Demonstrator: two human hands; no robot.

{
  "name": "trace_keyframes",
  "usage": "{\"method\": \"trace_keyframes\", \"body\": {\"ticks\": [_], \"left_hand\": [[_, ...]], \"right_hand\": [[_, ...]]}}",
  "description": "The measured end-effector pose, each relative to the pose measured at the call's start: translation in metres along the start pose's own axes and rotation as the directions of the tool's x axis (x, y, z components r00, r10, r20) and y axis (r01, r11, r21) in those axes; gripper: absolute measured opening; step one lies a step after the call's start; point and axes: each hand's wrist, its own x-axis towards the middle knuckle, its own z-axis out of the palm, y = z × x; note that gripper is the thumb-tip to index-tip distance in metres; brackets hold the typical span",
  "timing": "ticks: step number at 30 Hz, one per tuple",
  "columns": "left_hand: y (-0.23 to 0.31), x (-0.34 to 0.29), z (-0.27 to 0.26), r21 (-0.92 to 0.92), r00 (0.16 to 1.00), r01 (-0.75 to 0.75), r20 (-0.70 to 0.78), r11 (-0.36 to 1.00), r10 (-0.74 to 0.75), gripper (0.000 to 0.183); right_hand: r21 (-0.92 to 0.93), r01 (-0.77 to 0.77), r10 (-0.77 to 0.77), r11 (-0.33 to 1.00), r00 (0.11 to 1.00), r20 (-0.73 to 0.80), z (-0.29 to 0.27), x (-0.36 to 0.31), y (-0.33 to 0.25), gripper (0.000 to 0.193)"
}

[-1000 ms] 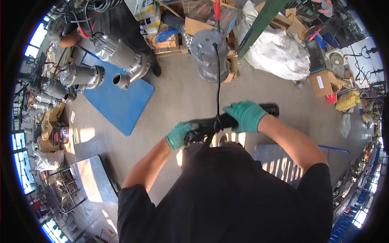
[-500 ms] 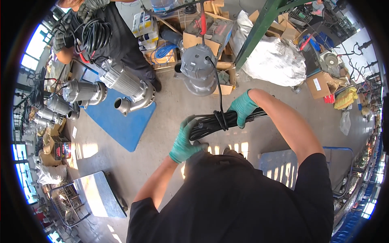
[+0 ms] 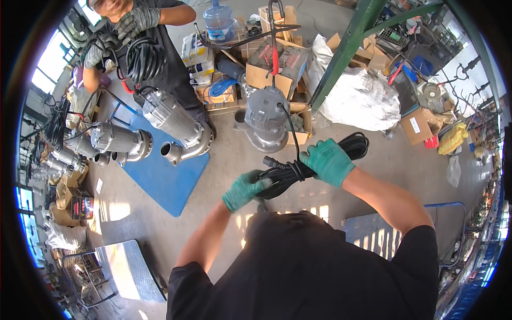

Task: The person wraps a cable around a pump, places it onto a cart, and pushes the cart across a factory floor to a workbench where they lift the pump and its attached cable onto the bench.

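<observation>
A long coil of black cable (image 3: 288, 180), bunched into a bundle, is held between my two hands in front of my body. My left hand (image 3: 245, 190), in a green glove and slightly blurred, grips the bundle's left end. From above, my green-gloved right hand (image 3: 329, 162) is closed around the bundle's right part, with loops sticking out past it. A dark ribbed cable end (image 3: 271, 161) lies on top near the left. One strand runs from the bundle up to a grey metal pump (image 3: 268, 112), which stands beyond my hands beneath a red-sleeved hook (image 3: 275, 61).
A co-worker's gloved hands (image 3: 137, 24) hold another black cable coil (image 3: 145, 60) at the far left. Several grey pumps (image 3: 173, 120) stand on and beside a blue platform (image 3: 165, 181). A green post (image 3: 341, 66), white sack (image 3: 362, 96) and cartons lie beyond. Flat carts (image 3: 125, 269) flank me.
My right hand has shifted its grip onto the bundle's top. The bundle has turned, so its right-hand loops and the ribbed cable end now show. The co-worker's hands and coil have moved.
</observation>
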Motion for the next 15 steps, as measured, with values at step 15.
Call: {"method": "trace_keyframes", "body": {"ticks": [15], "left_hand": [[0.191, 0.082, -0.088, 0.032, 0.542, -0.731, -0.579, 0.682, 0.609, 0.055]], "right_hand": [[0.073, -0.082, 0.084, 0.994, 0.996, -0.029, -0.033, -0.032, -0.028, 0.032]]}}
